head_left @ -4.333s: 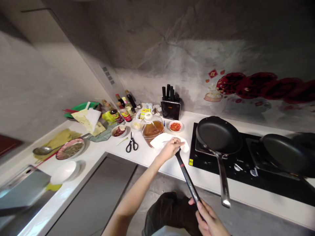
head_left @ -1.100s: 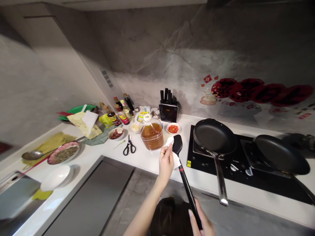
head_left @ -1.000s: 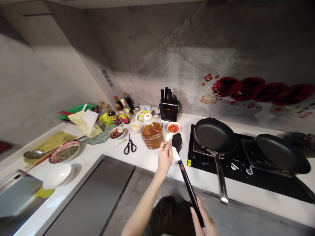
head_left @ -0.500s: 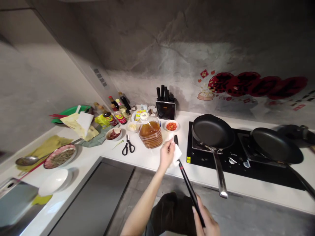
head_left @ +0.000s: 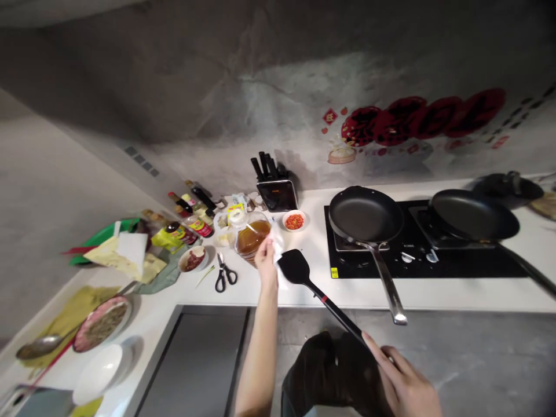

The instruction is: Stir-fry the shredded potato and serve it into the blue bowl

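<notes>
A black spatula [head_left: 332, 304] slants over the counter's front edge, its broad flat head facing up. My right hand [head_left: 402, 376] is closed round the handle's lower end. Just left of the spatula head, my left hand [head_left: 266, 255] pinches a white paper tissue [head_left: 277, 249], in front of the large oil jug [head_left: 252, 234]. The tissue lies beside the tip of the spatula head; whether they touch is unclear. Behind them stands a small bowl of chopped red chili [head_left: 294, 221]. Black-handled scissors [head_left: 225, 272] lie left of the jug.
On the right, a black cooktop [head_left: 417, 266] holds a frying pan [head_left: 366, 214] with its handle over the edge, and a second pan [head_left: 473, 214]. A knife block [head_left: 277, 194] stands by the wall. Sauce bottles [head_left: 200, 225], bowls and a green basin [head_left: 102, 237] are at left.
My left hand and the tissue have moved left, off the spatula. The spatula's head has turned its flat face into view. My right hand has shifted right, and the camera view has turned.
</notes>
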The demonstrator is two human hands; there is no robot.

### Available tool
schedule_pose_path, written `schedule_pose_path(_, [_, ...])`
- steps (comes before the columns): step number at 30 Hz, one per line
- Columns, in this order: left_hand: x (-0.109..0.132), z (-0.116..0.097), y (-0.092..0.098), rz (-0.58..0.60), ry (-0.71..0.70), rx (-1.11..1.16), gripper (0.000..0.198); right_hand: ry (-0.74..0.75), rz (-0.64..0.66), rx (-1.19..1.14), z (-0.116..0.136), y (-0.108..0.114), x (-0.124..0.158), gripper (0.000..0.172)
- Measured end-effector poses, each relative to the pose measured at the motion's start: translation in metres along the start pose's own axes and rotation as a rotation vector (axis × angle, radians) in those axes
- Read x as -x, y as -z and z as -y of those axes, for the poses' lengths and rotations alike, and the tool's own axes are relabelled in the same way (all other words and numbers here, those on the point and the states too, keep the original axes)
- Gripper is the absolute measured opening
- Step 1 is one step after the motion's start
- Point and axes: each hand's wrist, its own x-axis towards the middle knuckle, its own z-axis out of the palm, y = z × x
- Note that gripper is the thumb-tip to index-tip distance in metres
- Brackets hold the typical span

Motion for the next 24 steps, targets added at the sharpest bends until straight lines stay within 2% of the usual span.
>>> schedule_pose_path(1, [0.001,-0.001,0.007,-0.056,0.009,0.011,0.041,-0.011,-0.027,0.046,-0.002,0.004,-0.001,0.053])
schedule_pose_path(3, [0.011,-0.004,0.019,-0.109,-0.093,-0.065,0.039,-0.054,-0.074,0.117,-0.005,0.008,-0.003,0.049])
schedule_pose_path(5, [0.027,-0.005,0.024,-0.045,-0.296,-0.238,0.034,-0.099,-0.089,0.143,-0.007,0.009,-0.005,0.043])
schedule_pose_path(6, [0.036,-0.004,0.023,0.051,-0.402,-0.344,0.031,-0.117,-0.09,0.146,-0.007,0.008,-0.006,0.041])
schedule_pose_path(8, [0.051,0.004,0.015,0.32,-0.574,-0.571,0.028,-0.138,-0.1,0.153,-0.007,0.005,-0.008,0.041])
schedule_pose_path(10, [0.059,0.017,0.004,0.556,-0.662,-0.785,0.031,-0.143,-0.116,0.172,-0.007,0.003,-0.009,0.043])
schedule_pose_path(12, [0.057,0.033,-0.006,0.652,-0.692,-0.938,0.034,-0.132,-0.122,0.182,-0.007,0.002,-0.009,0.043])
schedule_pose_path(13, [0.054,0.039,-0.009,0.64,-0.692,-0.977,0.035,-0.125,-0.117,0.18,-0.007,0.002,-0.008,0.043])
schedule_pose_path(16, [0.042,0.052,-0.01,0.449,-0.678,-0.962,0.034,-0.101,-0.103,0.159,-0.007,0.004,-0.006,0.043])
schedule_pose_path(17, [0.04,0.054,-0.01,0.422,-0.691,-0.93,0.034,-0.097,-0.102,0.153,-0.008,0.004,-0.006,0.043])
schedule_pose_path(18, [0.041,0.054,-0.009,0.465,-0.721,-0.894,0.033,-0.091,-0.101,0.144,-0.008,0.005,-0.006,0.042])
schedule_pose_path(21, [0.048,0.053,-0.011,0.832,-0.827,-0.813,0.034,-0.053,-0.101,0.104,-0.01,0.006,-0.009,0.039])
schedule_pose_path(22, [0.05,0.053,-0.013,0.922,-0.835,-0.812,0.036,-0.037,-0.103,0.091,-0.01,0.006,-0.01,0.038])
schedule_pose_path(24, [0.051,0.053,-0.017,0.941,-0.809,-0.842,0.037,-0.022,-0.112,0.079,-0.011,0.005,-0.01,0.037])
